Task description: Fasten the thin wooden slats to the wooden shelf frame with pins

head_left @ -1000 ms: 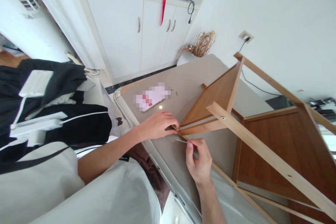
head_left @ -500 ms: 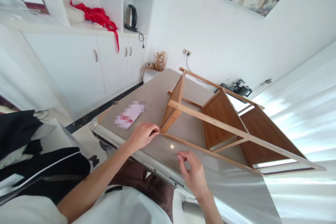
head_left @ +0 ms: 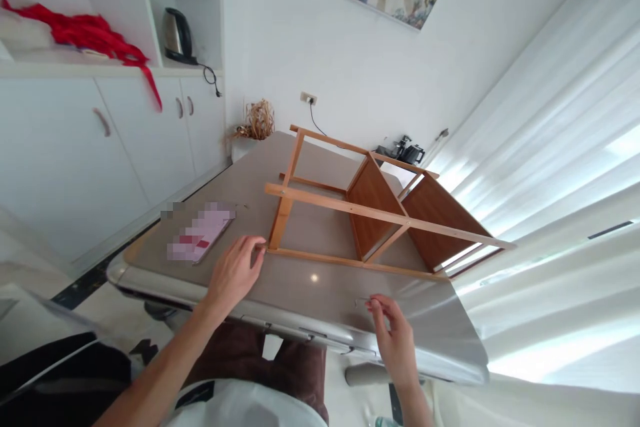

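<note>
A wooden shelf rack (head_left: 320, 203) lies on its side on the grey-beige table (head_left: 300, 293), its slatless brown panels standing on edge. My left hand (head_left: 239, 270) is at the rack's near left corner, thumb and fingers closed about the end of the lower rail. Whether a small part sits between those fingertips is hidden. My right hand (head_left: 393, 327) is over the table's front area, apart from the rack. Its thumb and fingers pinch a thin, bent metal hex key (head_left: 361, 299), with the short end pointing left and down.
A flat pink rectangular item (head_left: 203, 233), blurred out, lies left of my left hand. A tiny part (head_left: 243, 205) rests behind it. Dried plants (head_left: 260, 119) stand beyond the table, black appliances (head_left: 407, 150) behind the rack. Cabinets with a kettle (head_left: 179, 33) are at left, curtains (head_left: 565, 167) at right.
The view has turned to the right, so the rack and cabinets appear further left. My right hand with the hex key is further from my left hand, which stays at the rack's corner.
</note>
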Demonstrator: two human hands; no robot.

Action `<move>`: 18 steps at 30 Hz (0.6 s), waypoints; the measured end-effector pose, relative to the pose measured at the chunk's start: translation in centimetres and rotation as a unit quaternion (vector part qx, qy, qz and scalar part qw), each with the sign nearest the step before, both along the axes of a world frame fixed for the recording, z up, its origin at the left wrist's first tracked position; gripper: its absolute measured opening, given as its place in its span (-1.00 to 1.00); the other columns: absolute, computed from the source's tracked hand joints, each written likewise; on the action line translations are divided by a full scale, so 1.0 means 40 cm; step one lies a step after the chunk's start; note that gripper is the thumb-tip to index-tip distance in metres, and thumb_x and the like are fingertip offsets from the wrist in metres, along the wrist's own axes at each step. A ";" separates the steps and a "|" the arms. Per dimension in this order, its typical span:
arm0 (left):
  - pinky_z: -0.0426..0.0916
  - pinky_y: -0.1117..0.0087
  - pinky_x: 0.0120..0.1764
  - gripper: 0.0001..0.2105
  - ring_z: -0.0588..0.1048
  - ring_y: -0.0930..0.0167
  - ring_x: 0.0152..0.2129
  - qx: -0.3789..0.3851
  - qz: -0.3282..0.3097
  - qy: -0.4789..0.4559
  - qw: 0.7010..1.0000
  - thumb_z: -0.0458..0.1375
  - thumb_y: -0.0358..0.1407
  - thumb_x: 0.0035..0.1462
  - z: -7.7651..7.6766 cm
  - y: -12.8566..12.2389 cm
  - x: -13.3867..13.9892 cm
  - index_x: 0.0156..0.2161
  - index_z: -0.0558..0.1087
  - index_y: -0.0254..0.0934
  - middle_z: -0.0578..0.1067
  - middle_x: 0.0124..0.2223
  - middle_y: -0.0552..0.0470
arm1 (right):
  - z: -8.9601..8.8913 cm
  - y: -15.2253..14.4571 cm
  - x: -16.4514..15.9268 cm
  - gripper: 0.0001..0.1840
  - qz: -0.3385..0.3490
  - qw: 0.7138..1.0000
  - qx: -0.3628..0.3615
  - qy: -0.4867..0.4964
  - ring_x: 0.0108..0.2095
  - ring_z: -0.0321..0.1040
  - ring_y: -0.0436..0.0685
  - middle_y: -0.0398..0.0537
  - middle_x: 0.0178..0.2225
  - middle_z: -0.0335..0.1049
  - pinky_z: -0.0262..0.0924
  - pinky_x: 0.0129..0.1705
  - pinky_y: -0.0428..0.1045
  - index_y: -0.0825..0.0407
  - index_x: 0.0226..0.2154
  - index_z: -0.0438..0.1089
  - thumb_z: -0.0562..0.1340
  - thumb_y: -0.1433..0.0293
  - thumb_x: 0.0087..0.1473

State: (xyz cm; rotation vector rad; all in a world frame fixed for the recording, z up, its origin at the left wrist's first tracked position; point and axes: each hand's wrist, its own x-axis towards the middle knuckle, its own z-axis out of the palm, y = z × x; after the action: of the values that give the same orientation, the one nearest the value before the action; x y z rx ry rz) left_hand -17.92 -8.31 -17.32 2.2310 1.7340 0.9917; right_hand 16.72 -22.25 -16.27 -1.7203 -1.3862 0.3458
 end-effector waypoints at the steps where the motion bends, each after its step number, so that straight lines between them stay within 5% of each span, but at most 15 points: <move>1: 0.40 0.24 -0.03 -0.79 0.56 0.22 -0.08 -0.007 0.014 0.001 1.000 -0.01 -0.24 0.34 0.022 0.012 -0.017 -0.06 0.44 -0.15 0.60 -0.04 -0.04 | -0.009 0.014 0.013 -0.55 -0.005 1.000 0.000 0.013 -0.25 0.56 0.17 0.03 -0.29 0.58 0.44 -0.23 -0.01 0.04 -0.20 0.47 0.19 -0.01 0.23; 6: 0.40 0.31 -0.23 -0.62 0.61 0.22 -0.17 -0.057 0.112 0.036 0.991 -0.13 -0.05 0.42 0.157 0.170 -0.136 0.02 0.47 -0.15 0.66 -0.18 0.00 | -0.053 0.095 0.028 -0.41 -0.011 0.997 -0.001 0.080 -0.30 0.54 0.18 0.03 -0.33 0.58 0.44 -0.18 0.04 0.05 -0.21 0.49 0.20 -0.15 0.13; 9: 0.43 0.34 -0.18 -0.65 0.58 0.27 -0.15 -0.116 0.066 0.092 0.987 -0.08 -0.10 0.43 0.209 0.298 -0.171 -0.01 0.50 -0.21 0.63 -0.14 -0.05 | -0.068 0.134 0.010 -0.38 -0.007 0.994 -0.006 0.109 -0.31 0.55 0.19 0.03 -0.34 0.58 0.45 -0.21 0.04 0.04 -0.24 0.51 0.24 -0.18 0.06; 12: 0.49 0.17 -0.03 -0.70 0.52 0.32 -0.08 -0.193 -0.024 0.165 0.967 0.15 -0.16 0.35 0.217 0.399 -0.166 0.07 0.44 -0.28 0.49 0.06 -0.11 | -0.077 0.158 -0.001 -0.35 -0.003 0.992 -0.021 0.126 -0.34 0.55 0.21 0.03 -0.35 0.59 0.47 -0.24 0.04 0.03 -0.28 0.53 0.27 -0.22 -0.03; 18: 0.49 0.14 -0.01 -0.68 0.50 0.28 -0.03 -0.273 -0.101 0.265 0.919 0.17 -0.18 0.33 0.170 0.489 -0.150 0.11 0.41 -0.27 0.45 0.11 -0.12 | -0.100 0.170 0.026 -0.25 -0.023 0.982 -0.100 0.161 -0.29 0.59 0.29 0.07 -0.34 0.61 0.49 -0.19 0.08 0.02 -0.29 0.56 0.31 -0.29 -0.22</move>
State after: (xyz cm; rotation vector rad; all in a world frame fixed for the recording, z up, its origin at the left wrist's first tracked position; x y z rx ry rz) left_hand -23.92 11.27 -10.53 2.3226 1.6228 -0.1680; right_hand 17.77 -15.45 -20.29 -1.7618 -1.1034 0.7248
